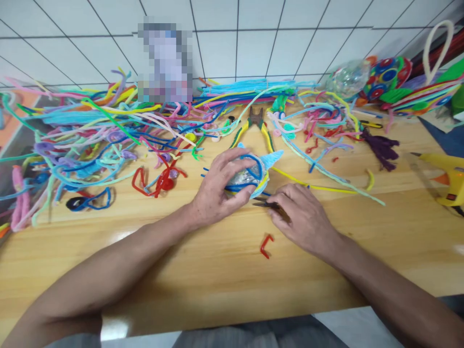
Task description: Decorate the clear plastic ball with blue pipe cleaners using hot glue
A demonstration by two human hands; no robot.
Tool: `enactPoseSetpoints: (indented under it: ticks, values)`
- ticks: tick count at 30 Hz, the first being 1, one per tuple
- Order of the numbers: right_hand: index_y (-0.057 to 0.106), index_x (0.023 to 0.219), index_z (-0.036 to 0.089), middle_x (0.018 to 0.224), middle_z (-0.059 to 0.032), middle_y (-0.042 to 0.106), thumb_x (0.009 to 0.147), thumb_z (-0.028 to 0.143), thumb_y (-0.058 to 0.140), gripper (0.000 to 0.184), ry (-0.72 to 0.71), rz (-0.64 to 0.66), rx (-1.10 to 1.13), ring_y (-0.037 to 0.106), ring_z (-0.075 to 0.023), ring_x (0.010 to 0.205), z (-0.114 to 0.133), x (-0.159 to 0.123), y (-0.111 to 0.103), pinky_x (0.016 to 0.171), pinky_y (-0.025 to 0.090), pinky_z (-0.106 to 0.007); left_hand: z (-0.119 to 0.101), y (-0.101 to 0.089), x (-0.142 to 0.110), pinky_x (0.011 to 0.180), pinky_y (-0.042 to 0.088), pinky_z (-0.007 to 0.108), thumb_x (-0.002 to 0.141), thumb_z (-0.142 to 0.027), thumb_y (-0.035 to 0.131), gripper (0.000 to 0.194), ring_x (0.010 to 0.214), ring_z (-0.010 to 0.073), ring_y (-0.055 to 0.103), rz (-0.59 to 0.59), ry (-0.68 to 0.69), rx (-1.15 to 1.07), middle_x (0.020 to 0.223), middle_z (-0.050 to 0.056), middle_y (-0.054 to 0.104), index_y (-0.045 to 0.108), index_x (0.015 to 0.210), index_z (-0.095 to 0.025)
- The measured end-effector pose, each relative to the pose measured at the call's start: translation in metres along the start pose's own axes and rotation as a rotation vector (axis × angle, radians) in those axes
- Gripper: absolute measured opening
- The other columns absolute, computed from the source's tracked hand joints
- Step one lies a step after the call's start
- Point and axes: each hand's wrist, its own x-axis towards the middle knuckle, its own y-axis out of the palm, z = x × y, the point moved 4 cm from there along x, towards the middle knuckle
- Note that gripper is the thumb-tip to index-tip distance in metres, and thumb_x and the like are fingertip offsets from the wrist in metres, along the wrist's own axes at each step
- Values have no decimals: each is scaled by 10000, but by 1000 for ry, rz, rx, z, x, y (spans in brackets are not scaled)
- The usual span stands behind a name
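Observation:
My left hand (217,188) is wrapped round a clear ball (245,177) trimmed with blue and yellow pipe cleaners. A pale blue pointed piece (272,157) sticks out from the ball's right side. Just right of it, my right hand (299,210) grips a small dark pointed tool (264,204); whether it is scissors or pliers, I cannot tell. The tool's tip lies close under the ball's lower edge. A bent red pipe cleaner piece (266,246) rests on the table below both hands. Behind the ball lie yellow-and-green pliers (255,123) with their handles spread.
A big tangle of coloured pipe cleaners (94,130) covers the left back of the wooden table (203,285). To the right are a purple tassel (380,146), a yellow glue gun (444,176) and a decorated ball (386,77). A tiled wall (253,48) stands behind.

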Motion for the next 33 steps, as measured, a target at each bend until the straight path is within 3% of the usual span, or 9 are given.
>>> enactPoseSetpoints:
  ticks: [10, 15, 22, 25, 29, 33]
  values:
    - [720, 989, 232, 938, -73, 741, 1071, 180, 633, 130, 74, 82, 63, 683, -257, 901, -2, 3, 12, 835, 515, -401, -1, 0, 0, 1280, 520, 548, 1070, -338, 692, 422, 1527, 317, 620, -10, 12, -25, 1598, 172, 663, 633, 1480, -252]
    - [661, 917, 240, 895, -49, 736, 1052, 195, 607, 152, 187, 132, 208, 683, -232, 846, -12, 8, 10, 785, 507, -367, 1, 1, 0, 1277, 519, 565, 1071, -364, 693, 427, 1533, 327, 618, 7, -4, -7, 1601, 173, 664, 633, 1479, -253]
    - [623, 977, 257, 872, -12, 777, 1043, 247, 590, 75, 430, 54, 427, 721, -195, 778, -31, 5, 0, 703, 529, -309, 1, 1, -1, 1276, 521, 559, 1082, -394, 674, 417, 1541, 320, 609, 22, -25, -14, 1601, 174, 659, 640, 1475, -257]
    - [655, 1033, 253, 927, -32, 792, 1026, 268, 633, 28, 328, 91, 366, 746, -220, 841, -31, 3, -6, 771, 564, -344, 1, 1, 0, 1279, 521, 555, 1087, -396, 670, 409, 1535, 315, 615, 7, -7, -14, 1591, 175, 666, 641, 1469, -254]
    - [734, 1099, 239, 1088, -106, 796, 914, 281, 769, 192, 55, 249, 145, 742, -327, 1047, -31, -1, -12, 937, 587, -486, 3, 3, 0, 1279, 521, 568, 1074, -413, 685, 420, 1522, 323, 623, 11, -21, -21, 1591, 169, 667, 644, 1464, -264]
    - [775, 1147, 240, 1132, -126, 794, 979, 174, 650, 220, -23, 268, 68, 746, -326, 1111, -33, -6, -14, 1008, 619, -525, 3, 3, 0, 1285, 512, 574, 1064, -388, 697, 434, 1526, 330, 618, 8, -18, -40, 1603, 165, 659, 634, 1478, -273]
